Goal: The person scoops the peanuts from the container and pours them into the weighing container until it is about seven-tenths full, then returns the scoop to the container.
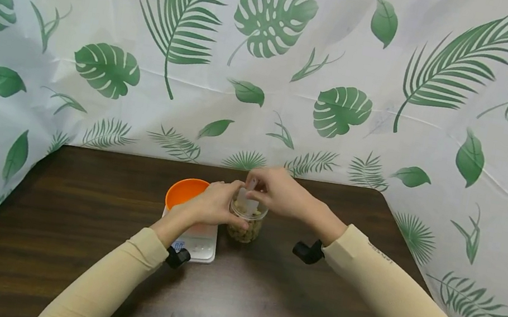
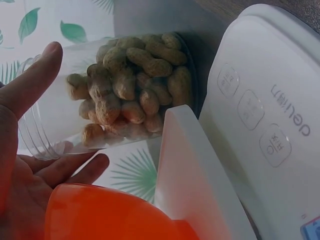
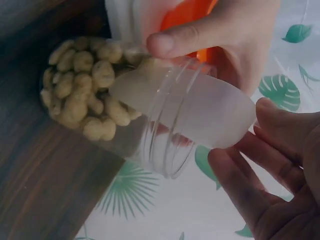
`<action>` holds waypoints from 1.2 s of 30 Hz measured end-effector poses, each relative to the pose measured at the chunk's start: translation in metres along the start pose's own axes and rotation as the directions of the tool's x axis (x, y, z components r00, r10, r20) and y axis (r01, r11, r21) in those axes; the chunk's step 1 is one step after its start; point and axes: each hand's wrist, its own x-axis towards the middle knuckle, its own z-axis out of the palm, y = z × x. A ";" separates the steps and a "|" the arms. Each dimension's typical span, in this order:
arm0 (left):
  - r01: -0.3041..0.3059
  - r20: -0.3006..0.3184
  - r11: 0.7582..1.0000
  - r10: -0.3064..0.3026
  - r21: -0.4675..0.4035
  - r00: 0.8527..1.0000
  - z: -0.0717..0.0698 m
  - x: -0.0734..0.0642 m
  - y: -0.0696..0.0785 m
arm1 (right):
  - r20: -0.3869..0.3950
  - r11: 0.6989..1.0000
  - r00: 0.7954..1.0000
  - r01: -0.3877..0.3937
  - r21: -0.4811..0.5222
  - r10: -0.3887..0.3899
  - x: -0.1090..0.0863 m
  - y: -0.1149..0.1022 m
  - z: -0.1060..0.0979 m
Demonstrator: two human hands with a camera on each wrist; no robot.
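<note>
A clear plastic jar (image 1: 241, 232) holds unshelled peanuts (image 2: 125, 80) in its lower part and stands on the table. My left hand (image 1: 214, 203) grips the jar near its threaded mouth, thumb on one side and fingers on the other. Pinched in the fingertips of my right hand (image 1: 282, 193) is a translucent white scoop (image 3: 210, 107). Its far end reaches down through the mouth to the peanuts in the right wrist view. Left of the jar, partly behind my left hand, an orange bowl (image 1: 184, 190) sits on a white kitchen scale (image 1: 204, 250).
The dark wooden table (image 1: 66, 239) ends at a white curtain (image 1: 270, 122) printed with green leaves. On the scale's front, a lit display (image 1: 178, 246) and several buttons (image 2: 250, 110) show. Black cameras sit at both wrists, including the right wrist camera (image 1: 308, 252).
</note>
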 end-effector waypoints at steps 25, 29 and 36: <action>-0.013 -0.012 1.000 0.013 0.013 1.000 -0.002 0.000 0.003 | -0.102 0.995 0.991 -0.082 0.051 0.087 -0.010 0.015 0.010; -0.016 -0.008 1.000 0.016 0.017 1.000 -0.003 0.000 0.003 | -0.088 0.998 0.995 -0.052 0.030 0.055 -0.005 0.011 0.014; -0.021 -0.030 1.000 0.022 0.018 0.999 0.000 0.002 0.000 | -0.227 0.989 0.963 -0.131 0.073 0.145 -0.015 0.016 0.032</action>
